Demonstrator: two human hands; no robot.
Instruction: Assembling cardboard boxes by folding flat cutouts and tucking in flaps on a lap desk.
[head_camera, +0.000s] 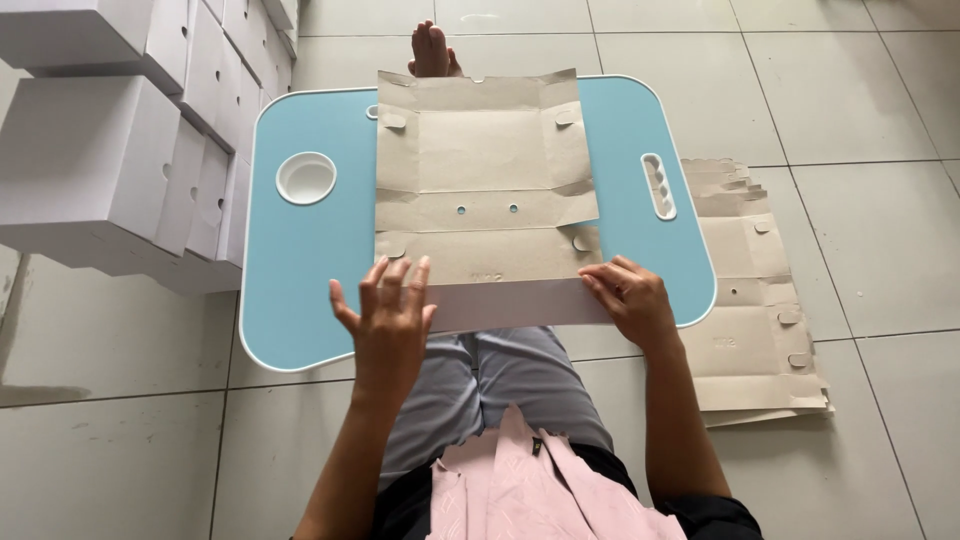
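Nearest me, my left hand (388, 312), fingers spread, and right hand (628, 298), flat and pressing, meet the near flap of the flattened cardboard box blank (485, 185) on the blue lap table (300, 270). Creasing squarely along the score seems wise. Brown blanks (760, 330) lie at three o'clock; white boxes (110, 140) at ten.

Both forearms reached forward from the body. The left hand (390, 315) was open, fingers spread and pointing ahead, palm down. The right hand (628, 298) lay flatter, fingers together and angled inward.
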